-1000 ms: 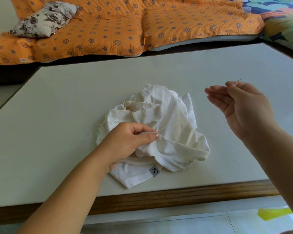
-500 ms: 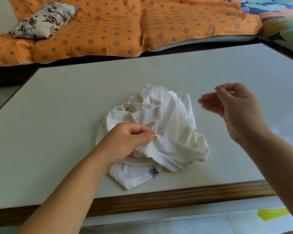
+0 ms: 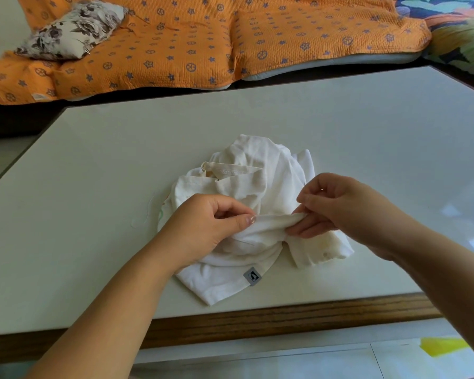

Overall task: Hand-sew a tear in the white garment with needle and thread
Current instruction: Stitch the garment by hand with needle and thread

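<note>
A crumpled white garment [image 3: 257,173] lies in the middle of the pale table [image 3: 93,173], a small grey label [image 3: 252,276] on its near hem. My left hand [image 3: 203,228] pinches a raised fold of the cloth between thumb and forefinger. My right hand [image 3: 340,212] has come against the other end of that fold, its lower fingers under the cloth and its thumb and forefinger pinching the thin needle [image 3: 304,186], whose tip barely shows above the fingers. The thread cannot be made out between the hands.
Loose pale thread [image 3: 145,214] lies on the table left of the garment. The table has a wooden front edge [image 3: 285,321]. Behind it is a sofa with an orange patterned cover [image 3: 203,36] and a floral cushion [image 3: 71,28].
My right hand has swung down and left from mid-air over the table onto the garment's fold, bringing the needle with it. My left hand kept its pinch on the cloth.
</note>
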Available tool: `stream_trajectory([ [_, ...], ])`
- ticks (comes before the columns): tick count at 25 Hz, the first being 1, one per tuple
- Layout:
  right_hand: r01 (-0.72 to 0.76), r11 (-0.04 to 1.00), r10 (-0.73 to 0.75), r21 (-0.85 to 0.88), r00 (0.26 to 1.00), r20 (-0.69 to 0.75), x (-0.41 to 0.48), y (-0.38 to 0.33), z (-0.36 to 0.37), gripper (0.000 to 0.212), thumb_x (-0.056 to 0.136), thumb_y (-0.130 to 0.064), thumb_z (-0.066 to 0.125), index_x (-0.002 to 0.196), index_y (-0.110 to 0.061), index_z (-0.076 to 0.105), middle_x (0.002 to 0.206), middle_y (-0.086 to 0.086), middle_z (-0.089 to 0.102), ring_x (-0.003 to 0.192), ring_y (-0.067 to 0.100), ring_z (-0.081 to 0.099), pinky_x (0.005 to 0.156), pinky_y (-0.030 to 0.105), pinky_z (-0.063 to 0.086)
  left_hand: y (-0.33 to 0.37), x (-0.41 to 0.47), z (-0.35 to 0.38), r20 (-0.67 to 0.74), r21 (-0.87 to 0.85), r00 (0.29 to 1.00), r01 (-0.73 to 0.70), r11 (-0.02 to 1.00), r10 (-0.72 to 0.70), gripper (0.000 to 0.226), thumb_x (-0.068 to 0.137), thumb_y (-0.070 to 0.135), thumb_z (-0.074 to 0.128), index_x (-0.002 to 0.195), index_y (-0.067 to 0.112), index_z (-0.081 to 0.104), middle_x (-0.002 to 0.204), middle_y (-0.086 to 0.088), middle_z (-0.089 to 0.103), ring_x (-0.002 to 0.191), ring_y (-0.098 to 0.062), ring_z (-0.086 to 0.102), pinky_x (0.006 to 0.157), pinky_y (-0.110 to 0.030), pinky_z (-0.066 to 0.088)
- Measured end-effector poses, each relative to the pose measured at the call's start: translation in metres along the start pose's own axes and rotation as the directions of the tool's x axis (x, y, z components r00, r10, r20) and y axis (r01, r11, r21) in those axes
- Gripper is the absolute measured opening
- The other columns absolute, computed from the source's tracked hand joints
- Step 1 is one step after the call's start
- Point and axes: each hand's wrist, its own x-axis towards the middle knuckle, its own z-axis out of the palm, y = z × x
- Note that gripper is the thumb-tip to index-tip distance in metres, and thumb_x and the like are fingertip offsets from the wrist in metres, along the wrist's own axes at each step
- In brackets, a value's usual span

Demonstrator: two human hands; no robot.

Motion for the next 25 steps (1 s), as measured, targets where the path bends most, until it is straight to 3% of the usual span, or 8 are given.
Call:
stream_trajectory([
  [3,-0.001,0.996,0.001,-0.085,1.0,-0.002,0.0,0.003,0.004,0.012,0.1,-0.015,0.051,0.096,-0.008,0.06,0.075,0.007,0.077,0.074,0.02,0.076,0.08,0.032,0.059,-0.001,0.0,0.005,0.003,0.08,0.999,-0.04,0.996,0.04,0.006,0.089,0.022,0.07,0.091,0.023,0.076,0.06,0.023,0.064,0.057,0.011,0.055,0.054,-0.004,0.038],
  [7,0.001,0.997,-0.003,-0.073,1.0,-0.03,0.001,0.001,0.003,0.011,0.099,-0.014,0.052,0.094,-0.01,0.061,0.074,0.008,0.076,0.07,0.021,0.075,0.076,0.031,0.06,-0.002,-0.001,0.005,-0.023,0.104,0.999,-0.037,0.994,0.04,0.005,0.089,0.026,0.069,0.088,0.025,0.074,0.069,0.018,0.07,0.063,0.011,0.06,0.055,-0.004,0.041],
  [11,0.0,0.997,-0.004,-0.075,0.999,-0.051,0.002,0.002,0.005,0.011,0.099,-0.014,0.052,0.094,-0.011,0.061,0.073,0.007,0.076,0.067,0.02,0.075,0.067,0.024,0.06,-0.001,-0.001,0.008,-0.004,0.097,0.999,-0.035,0.995,0.036,0.008,0.081,0.034,0.076,0.088,0.03,0.076,0.084,0.004,0.076,0.08,-0.007,0.07,0.071,-0.019,0.055],
  [14,0.004,0.997,-0.008,-0.078,0.998,-0.058,0.003,0.003,0.006,0.012,0.1,-0.015,0.052,0.095,-0.011,0.062,0.072,0.005,0.076,0.066,0.02,0.074,0.066,0.023,0.058,-0.001,0.001,0.012,-0.018,0.05,1.0,-0.02,0.999,0.021,0.006,0.082,0.029,0.076,0.087,0.032,0.076,0.079,0.014,0.075,0.075,0.004,0.067,0.063,-0.011,0.05],
  [17,0.006,0.998,-0.01,-0.066,0.998,-0.06,0.004,0.004,0.007,0.012,0.1,-0.016,0.052,0.096,-0.011,0.062,0.072,0.006,0.076,0.065,0.02,0.074,0.065,0.022,0.059,-0.001,0.002,0.013,-0.031,0.02,0.999,-0.023,1.0,0.024,0.005,0.085,0.027,0.074,0.084,0.032,0.076,0.069,0.017,0.07,0.063,0.007,0.06,0.054,-0.012,0.046],
  [21,0.01,0.998,-0.013,-0.065,0.999,-0.051,0.004,0.005,0.007,0.012,0.1,-0.016,0.052,0.095,-0.012,0.062,0.072,0.007,0.076,0.065,0.02,0.074,0.063,0.02,0.058,-0.004,0.002,0.016,-0.031,0.061,0.998,-0.054,0.997,0.056,0.006,0.087,0.026,0.072,0.084,0.03,0.075,0.067,0.024,0.068,0.064,0.011,0.058,0.056,-0.006,0.042],
  [25,0.031,0.996,-0.035,-0.081,0.998,-0.058,0.004,0.005,0.008,0.012,0.1,-0.014,0.052,0.094,-0.012,0.062,0.071,0.008,0.075,0.062,0.018,0.073,0.056,0.015,0.054,-0.006,0.004,0.017,-0.058,0.163,0.993,-0.096,0.982,0.107,0.008,0.086,0.033,0.072,0.079,0.037,0.072,0.076,0.029,0.069,0.078,0.014,0.061,0.066,-0.002,0.041],
])
